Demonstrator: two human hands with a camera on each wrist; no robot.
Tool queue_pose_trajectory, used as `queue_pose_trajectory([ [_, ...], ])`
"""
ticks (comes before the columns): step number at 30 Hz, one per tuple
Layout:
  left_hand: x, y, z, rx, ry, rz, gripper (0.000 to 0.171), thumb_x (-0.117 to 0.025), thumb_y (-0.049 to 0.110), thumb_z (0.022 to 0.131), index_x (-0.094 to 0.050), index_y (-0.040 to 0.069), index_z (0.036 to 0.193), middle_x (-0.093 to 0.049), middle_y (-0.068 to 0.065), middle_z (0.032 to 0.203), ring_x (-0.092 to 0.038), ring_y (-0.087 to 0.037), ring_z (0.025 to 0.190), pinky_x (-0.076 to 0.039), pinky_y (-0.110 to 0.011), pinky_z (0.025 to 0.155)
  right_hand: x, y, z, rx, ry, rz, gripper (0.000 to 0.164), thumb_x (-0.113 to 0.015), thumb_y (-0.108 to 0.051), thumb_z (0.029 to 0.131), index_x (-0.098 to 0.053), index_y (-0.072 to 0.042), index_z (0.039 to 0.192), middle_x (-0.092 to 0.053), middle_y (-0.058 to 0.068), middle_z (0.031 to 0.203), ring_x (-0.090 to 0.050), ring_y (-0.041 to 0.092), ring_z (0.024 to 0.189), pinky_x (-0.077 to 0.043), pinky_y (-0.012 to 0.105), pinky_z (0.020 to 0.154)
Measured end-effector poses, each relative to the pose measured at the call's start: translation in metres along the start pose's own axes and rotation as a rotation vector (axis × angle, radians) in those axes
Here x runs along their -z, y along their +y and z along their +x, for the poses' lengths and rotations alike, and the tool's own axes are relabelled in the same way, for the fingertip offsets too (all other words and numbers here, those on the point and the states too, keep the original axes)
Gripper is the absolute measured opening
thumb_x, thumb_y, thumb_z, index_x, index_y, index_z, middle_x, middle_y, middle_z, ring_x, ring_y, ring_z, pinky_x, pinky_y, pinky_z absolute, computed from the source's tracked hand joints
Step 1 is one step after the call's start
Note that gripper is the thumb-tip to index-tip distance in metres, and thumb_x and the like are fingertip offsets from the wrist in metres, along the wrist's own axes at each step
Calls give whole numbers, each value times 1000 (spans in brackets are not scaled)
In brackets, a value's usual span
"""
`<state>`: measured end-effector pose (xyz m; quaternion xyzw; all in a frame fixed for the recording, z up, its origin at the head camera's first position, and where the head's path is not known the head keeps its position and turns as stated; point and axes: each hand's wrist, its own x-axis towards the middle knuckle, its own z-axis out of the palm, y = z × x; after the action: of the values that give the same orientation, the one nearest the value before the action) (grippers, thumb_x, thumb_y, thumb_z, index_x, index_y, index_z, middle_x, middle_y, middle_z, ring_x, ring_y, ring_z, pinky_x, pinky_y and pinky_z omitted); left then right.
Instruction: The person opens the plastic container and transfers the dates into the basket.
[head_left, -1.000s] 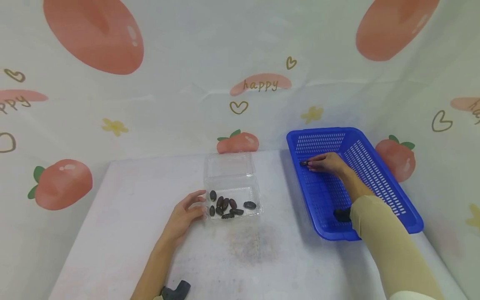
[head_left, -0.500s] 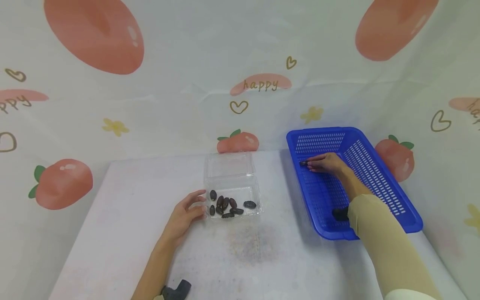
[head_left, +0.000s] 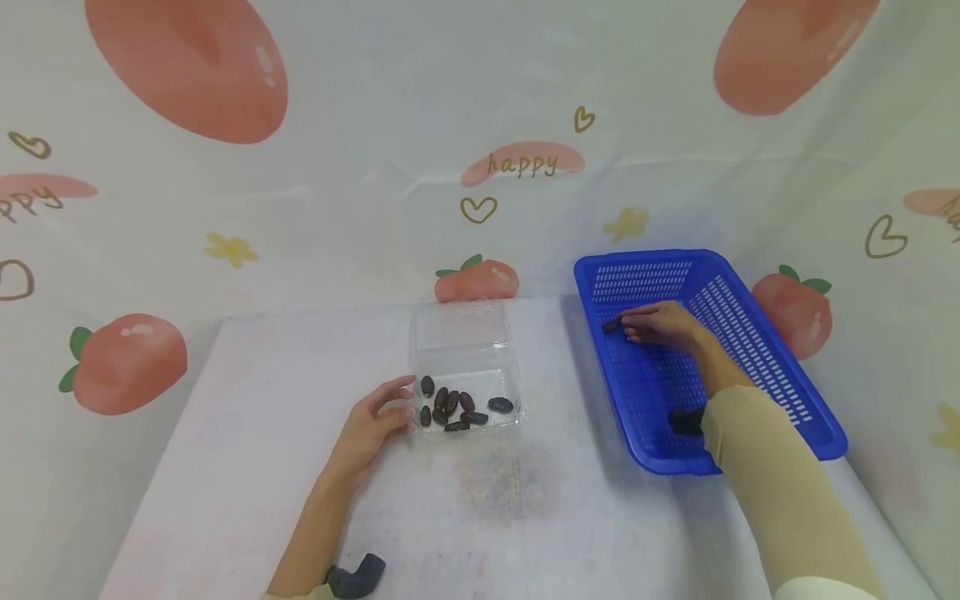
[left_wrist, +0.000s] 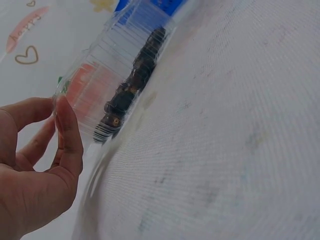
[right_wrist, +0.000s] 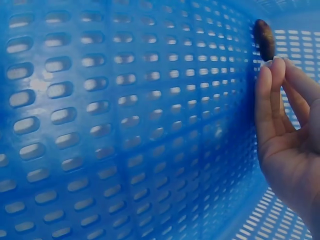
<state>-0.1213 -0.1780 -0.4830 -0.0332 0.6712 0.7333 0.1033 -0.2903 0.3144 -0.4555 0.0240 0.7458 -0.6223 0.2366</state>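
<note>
Inside the blue basket (head_left: 648, 400), near its far left corner, my right hand (head_left: 662, 323) pinches one end of a dark brown date (head_left: 611, 326) with the fingertips. In the right wrist view that date (right_wrist: 264, 40) sticks out beyond the thumb and fingers. A clear plastic clamshell box (head_left: 512, 379) lies with its lid folded back, and several dates (head_left: 452, 403) are spread in its lower half. At the box's left edge my left hand (head_left: 371, 422) pinches the rim between thumb and fingers, as the left wrist view shows.
The basket has slotted, sloping walls and stands at the right of the white-covered table (head_left: 480, 517). Behind the table hangs a pale cloth (head_left: 345, 217) with printed fruit and hearts. Each wrist wears a black strap mount (head_left: 358, 577).
The date in my right hand has tilted, and the hand has shifted slightly right within the basket. My left hand stays at the box's edge. The head view has moved slightly.
</note>
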Motion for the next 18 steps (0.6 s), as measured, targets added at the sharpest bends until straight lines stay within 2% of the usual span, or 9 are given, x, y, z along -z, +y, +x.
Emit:
queue_pose_trajectory([
  [3, 0, -1, 1, 1, 5, 3, 55, -65, -3, 90, -52, 4, 142, -46, -19, 129, -61, -14, 82, -58, -27, 76, 4, -2, -3, 31, -5, -6, 47, -56, -6, 101, -41, 22, 136, -73, 0, 92, -69, 8, 83, -58, 24, 80],
  [10, -1, -1, 2, 8, 8, 7, 54, -64, -4, 90, -52, 5, 142, -47, -18, 128, -60, -13, 80, -58, -27, 75, 7, -16, -11, 77, -7, 71, 53, -55, -9, 102, -35, 21, 141, -73, -2, 96, -70, 11, 90, -58, 25, 81],
  [13, -2, -1, 2, 5, 16, 11, 55, -63, -4, 89, -53, 5, 142, -47, -18, 127, -60, -13, 77, -58, -27, 73, 3, -25, -14, 103, 1, 46, 56, -55, -14, 102, -34, 19, 142, -72, -4, 96, -70, 11, 91, -58, 24, 82],
  [18, -2, -2, 3, 4, 23, -1, 54, -62, -6, 89, -53, 5, 141, -47, -18, 126, -60, -13, 77, -58, -28, 72, -5, -39, -19, 159, 13, 100, 51, -57, -13, 101, -42, 15, 140, -73, 1, 98, -70, 13, 91, -58, 25, 81],
])
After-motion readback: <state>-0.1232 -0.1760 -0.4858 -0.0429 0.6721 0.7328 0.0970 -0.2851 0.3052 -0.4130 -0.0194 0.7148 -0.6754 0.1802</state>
